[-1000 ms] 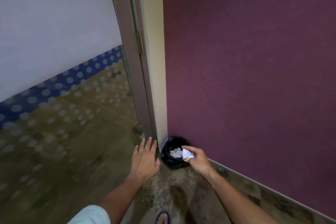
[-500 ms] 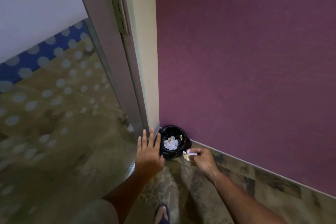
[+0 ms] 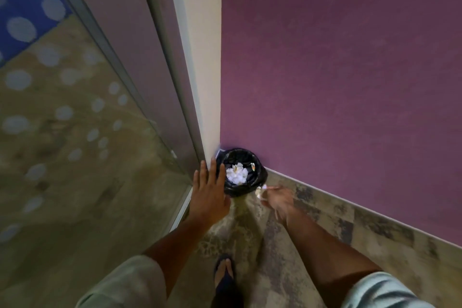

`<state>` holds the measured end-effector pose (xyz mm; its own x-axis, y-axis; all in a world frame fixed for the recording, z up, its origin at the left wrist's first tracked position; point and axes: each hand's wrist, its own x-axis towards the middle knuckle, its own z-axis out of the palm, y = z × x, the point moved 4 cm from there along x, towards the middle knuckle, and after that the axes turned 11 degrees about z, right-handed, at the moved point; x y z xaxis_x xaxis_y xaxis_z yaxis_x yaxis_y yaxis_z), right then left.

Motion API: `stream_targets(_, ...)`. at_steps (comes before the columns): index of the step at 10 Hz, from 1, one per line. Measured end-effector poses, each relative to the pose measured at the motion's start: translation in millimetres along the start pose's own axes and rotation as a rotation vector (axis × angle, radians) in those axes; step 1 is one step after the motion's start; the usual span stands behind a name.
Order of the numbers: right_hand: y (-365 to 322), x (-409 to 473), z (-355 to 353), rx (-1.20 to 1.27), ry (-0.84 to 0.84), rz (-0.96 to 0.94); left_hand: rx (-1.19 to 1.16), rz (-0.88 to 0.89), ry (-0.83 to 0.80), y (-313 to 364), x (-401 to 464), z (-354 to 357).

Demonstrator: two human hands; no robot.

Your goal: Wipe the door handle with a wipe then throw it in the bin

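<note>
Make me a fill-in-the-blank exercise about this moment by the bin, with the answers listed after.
1. The bin stands on the floor in the corner, against a wall coloured ____.
2. The bin is lined with a bag coloured ____.
3. The left hand is open, its fingers spread, and holds ____.
4. The small white scrap is pinched in the ____ hand.

Missing words: purple; black; nothing; right

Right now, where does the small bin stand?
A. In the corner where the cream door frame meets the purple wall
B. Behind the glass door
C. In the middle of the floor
A: the bin, lined with a black bag, sits on the floor where the cream door frame meets the purple wall.
</note>
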<state>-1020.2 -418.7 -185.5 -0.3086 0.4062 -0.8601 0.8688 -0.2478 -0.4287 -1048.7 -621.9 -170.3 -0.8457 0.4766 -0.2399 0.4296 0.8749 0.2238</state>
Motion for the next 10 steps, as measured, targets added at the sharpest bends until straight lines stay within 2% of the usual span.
stream_targets(1,-19,12,8,-0.032,-0.020,0.016,-0.014,0.011,-0.003,0,2,3)
stream_targets(2,-45,21,10,-0.105,-0.127,-0.022,-0.009,0.010,-0.018,0,8,2)
stream_targets(3,-69,30,15,-0.082,-0.112,-0.043,-0.007,0.013,0.000,1,17,-4)
stream_targets(4,-86,38,30,0.063,-0.046,-0.050,-0.025,0.004,0.025,-3,26,-10)
stream_targets(5,-95,39,43,0.197,-0.063,-0.060,-0.037,-0.006,0.043,-11,30,-14)
stream_targets(6,-94,38,51,0.189,-0.108,-0.027,-0.030,-0.016,0.034,-18,28,-15)
stream_targets(8,-80,27,52,0.034,-0.163,-0.005,-0.032,-0.027,0.031,-17,22,-20)
stream_targets(10,-69,2,41,-0.134,-0.213,-0.076,-0.033,-0.033,0.069,-9,18,-29)
